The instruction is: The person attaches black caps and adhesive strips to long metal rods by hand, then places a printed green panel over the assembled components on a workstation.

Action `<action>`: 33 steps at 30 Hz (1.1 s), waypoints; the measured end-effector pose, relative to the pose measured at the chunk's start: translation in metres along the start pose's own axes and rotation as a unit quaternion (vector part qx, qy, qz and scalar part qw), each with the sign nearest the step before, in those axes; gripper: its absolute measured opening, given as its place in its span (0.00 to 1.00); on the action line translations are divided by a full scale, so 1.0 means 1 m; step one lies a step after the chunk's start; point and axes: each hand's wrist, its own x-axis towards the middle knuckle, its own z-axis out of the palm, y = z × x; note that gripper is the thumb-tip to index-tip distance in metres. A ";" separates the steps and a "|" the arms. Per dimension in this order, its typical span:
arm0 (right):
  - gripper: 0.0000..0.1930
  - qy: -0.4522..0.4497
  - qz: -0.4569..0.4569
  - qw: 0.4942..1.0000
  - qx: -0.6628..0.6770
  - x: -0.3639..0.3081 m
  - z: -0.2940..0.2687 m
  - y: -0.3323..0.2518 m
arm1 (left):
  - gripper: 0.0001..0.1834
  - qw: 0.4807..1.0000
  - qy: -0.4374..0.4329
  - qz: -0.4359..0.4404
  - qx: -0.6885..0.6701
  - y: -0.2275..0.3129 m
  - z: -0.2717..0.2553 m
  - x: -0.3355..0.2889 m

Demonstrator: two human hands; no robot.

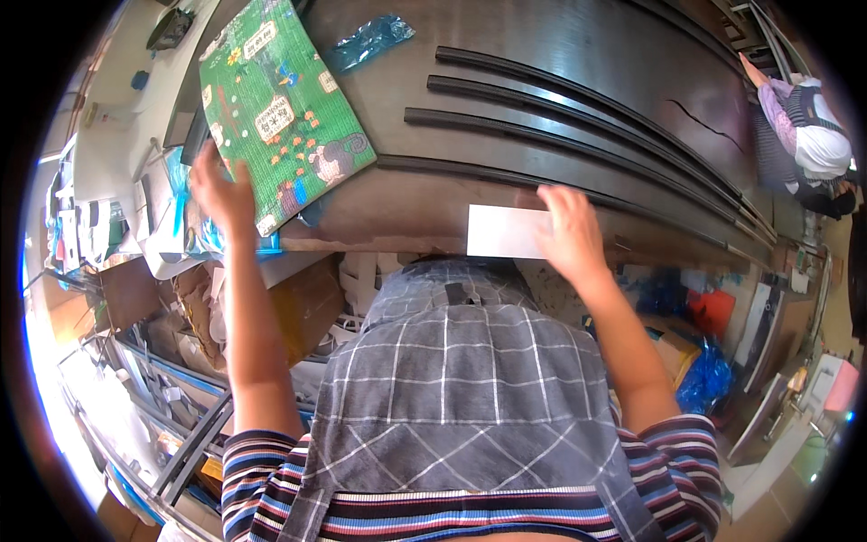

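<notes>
My left hand [222,191] grips the near lower corner of a green printed sheet [280,99] with cartoon pictures, which lies tilted on a dark brown table [578,63]. Resting flat on a white paper strip [504,232] at the table's near edge is my right hand [569,230], fingers spread. I wear a grey checked apron [461,397] over striped sleeves.
Several long black strips [560,108] run across the table to the right. A blue plastic bag [370,38] lies beyond the green sheet. Cardboard, paper scraps and blue bags crowd the floor on both sides. Another person [808,135] stands at the far right.
</notes>
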 end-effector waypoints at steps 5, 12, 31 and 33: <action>0.27 -0.033 0.027 0.999 -0.002 -0.016 0.009 -0.016 | 0.27 0.984 -0.085 0.068 -0.139 0.121 0.038 -0.040; 0.14 -0.157 0.104 0.975 0.121 -0.002 0.000 -0.005 | 0.34 0.961 -0.236 0.134 -0.042 0.209 0.106 -0.064; 0.23 -0.130 0.026 0.873 0.469 0.045 -0.005 -0.129 | 0.06 0.729 -0.006 -0.449 -0.517 -0.036 -0.093 -0.091; 0.22 -0.153 0.038 0.881 0.447 0.039 0.000 -0.118 | 0.07 0.722 0.109 -0.495 -0.470 -0.115 -0.099 -0.081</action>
